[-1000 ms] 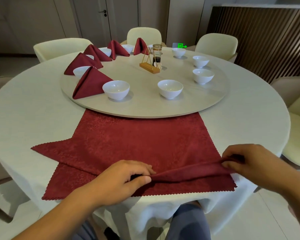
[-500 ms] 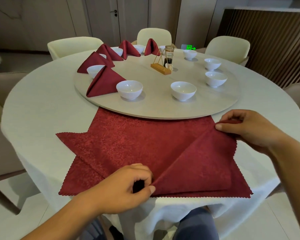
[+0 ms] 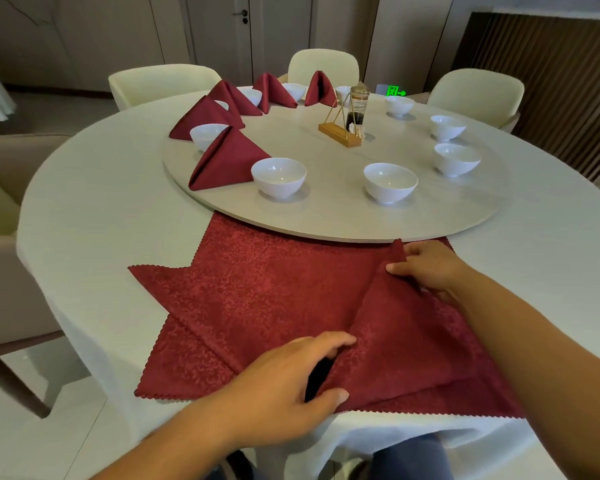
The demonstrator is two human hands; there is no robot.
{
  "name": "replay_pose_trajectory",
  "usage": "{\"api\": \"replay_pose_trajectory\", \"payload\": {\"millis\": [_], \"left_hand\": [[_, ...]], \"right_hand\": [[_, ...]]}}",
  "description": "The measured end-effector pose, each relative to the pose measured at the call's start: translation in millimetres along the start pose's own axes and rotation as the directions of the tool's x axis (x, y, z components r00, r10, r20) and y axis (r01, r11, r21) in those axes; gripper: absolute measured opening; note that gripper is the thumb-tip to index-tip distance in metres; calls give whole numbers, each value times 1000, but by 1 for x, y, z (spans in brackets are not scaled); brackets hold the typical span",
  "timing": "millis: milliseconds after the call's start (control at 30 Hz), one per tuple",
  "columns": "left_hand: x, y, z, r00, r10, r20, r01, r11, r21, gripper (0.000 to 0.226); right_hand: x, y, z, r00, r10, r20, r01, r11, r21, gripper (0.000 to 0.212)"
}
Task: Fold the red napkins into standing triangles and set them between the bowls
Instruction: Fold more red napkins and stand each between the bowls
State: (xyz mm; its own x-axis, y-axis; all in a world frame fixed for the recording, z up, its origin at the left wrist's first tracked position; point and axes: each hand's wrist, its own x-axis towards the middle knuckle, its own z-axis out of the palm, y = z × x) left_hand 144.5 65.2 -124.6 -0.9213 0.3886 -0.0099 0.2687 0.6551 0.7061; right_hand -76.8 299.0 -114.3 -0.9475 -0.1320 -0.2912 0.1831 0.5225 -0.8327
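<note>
The top napkin [image 3: 406, 344] is spread on a pile of napkins [image 3: 187, 362] at the near edge of the table [image 3: 101, 220], and the far edge of the pile is tucked under the rim of the turntable [image 3: 326, 223]. The near fold is pinched by the left hand [image 3: 284, 379], thumb below and curled fingers above, probably so that the cloth is anchored while the crease is set. The lifted corner is gripped between the thumb and fingertips of the right hand [image 3: 430, 268] and held low over the far right of the pile, apparently to be matched with the corner below. The raised flap is thus drawn into a narrow triangle: its tip is pointed away from the person, toward the turntable, and its long axis runs from the near middle up and to the right. Five folded triangles [image 3: 227, 161] are stood between the bowls [image 3: 278, 176] on the left and far side. The gaps on the right are judged to be unfilled as yet.
</note>
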Motion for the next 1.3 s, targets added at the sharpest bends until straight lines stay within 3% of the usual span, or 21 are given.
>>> {"api": "replay_pose_trajectory", "payload": {"millis": [167,233,333,467,600,733,833,900,967,1067,1167,1300], "left_hand": [[3,-4,-7,999,42,-19,-42,999,-3,65],[8,-6,-10,997,58,-44,-53,995,88,61],[14,-13,-10,999,52,8,-52,962,266,62],[15,-19,-5,981,101,168,-160,911,381,64],[16,-22,-4,963,130,235,-227,864,450,62],[17,-22,-1,959,105,264,-238,806,542,67],[17,-22,2,962,95,257,-233,781,580,72],[17,-22,3,963,92,254,-231,771,594,76],[17,-22,4,965,93,247,-228,763,604,81],[18,-22,5,965,92,245,-228,756,614,83],[18,-22,4,965,85,250,-224,766,603,83],[19,-22,3,965,70,254,-217,761,612,84]], "right_hand": [[-3,-12,2,997,-47,-56,37,987,-159,11],[-2,-12,5,992,-89,-90,71,979,-190,15],[3,-8,10,983,-106,-149,70,971,-229,44],[1,-4,16,970,-128,-209,75,967,-244,43],[-6,-6,21,952,-224,-209,128,911,-392,42],[-16,-6,25,953,-253,-165,149,868,-473,60],[-41,-11,25,923,-355,-151,185,751,-634,66],[-75,-12,33,840,-524,-140,312,678,-665,57],[-114,-3,54,803,-596,-21,444,622,-645,54],[-145,35,91,822,-561,93,435,515,-738,57],[-153,60,106,863,-499,79,339,455,-824,60],[-156,72,89,859,-507,72,316,414,-854,58]]}}
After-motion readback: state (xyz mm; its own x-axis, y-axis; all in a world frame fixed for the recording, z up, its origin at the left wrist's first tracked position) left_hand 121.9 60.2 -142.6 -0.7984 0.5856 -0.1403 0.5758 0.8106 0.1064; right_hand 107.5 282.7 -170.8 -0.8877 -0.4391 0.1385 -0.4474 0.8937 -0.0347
